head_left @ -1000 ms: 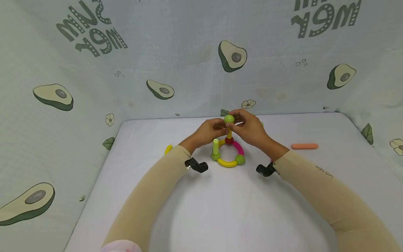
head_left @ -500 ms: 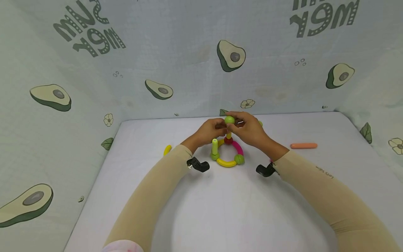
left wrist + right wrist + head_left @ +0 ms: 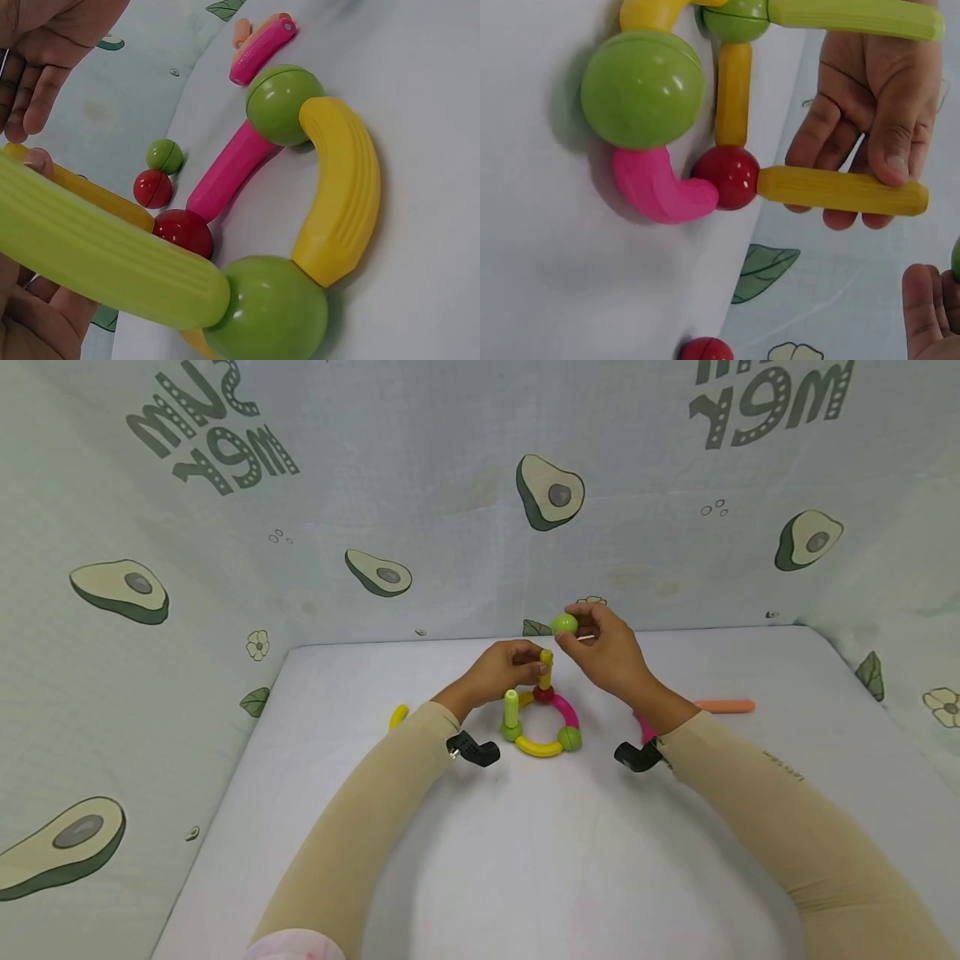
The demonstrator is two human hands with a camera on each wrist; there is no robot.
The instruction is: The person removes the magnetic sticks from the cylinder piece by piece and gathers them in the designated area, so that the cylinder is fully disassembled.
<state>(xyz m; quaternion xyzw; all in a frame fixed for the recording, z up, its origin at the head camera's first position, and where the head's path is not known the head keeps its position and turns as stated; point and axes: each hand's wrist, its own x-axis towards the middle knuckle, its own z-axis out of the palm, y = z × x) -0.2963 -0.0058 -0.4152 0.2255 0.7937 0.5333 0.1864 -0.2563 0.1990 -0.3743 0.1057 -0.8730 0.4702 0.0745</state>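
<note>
A ring of curved rods and balls lies on the table: a pink rod (image 3: 567,712), a yellow curved rod (image 3: 538,749), green balls and a red ball (image 3: 727,178). From the red ball rises a straight yellow rod (image 3: 840,190), which my left hand (image 3: 504,672) pinches near its upper end. A light green rod (image 3: 105,247) stands on the ring's left green ball (image 3: 270,311). Up and to the right of the yellow rod, my right hand (image 3: 611,656) holds a separate green ball (image 3: 564,625) in its fingertips, apart from the rod.
An orange rod (image 3: 726,706) lies to the right, and a pink curved piece (image 3: 643,727) is partly behind my right wrist. Another yellow piece (image 3: 399,717) lies left. A loose green ball (image 3: 164,157) and red ball (image 3: 152,189) sit beyond the ring. Patterned cloth hangs behind.
The green ball was at the top of the yellow rod; my right hand has lifted it off, up and to the right. My left hand has stayed on the rod.
</note>
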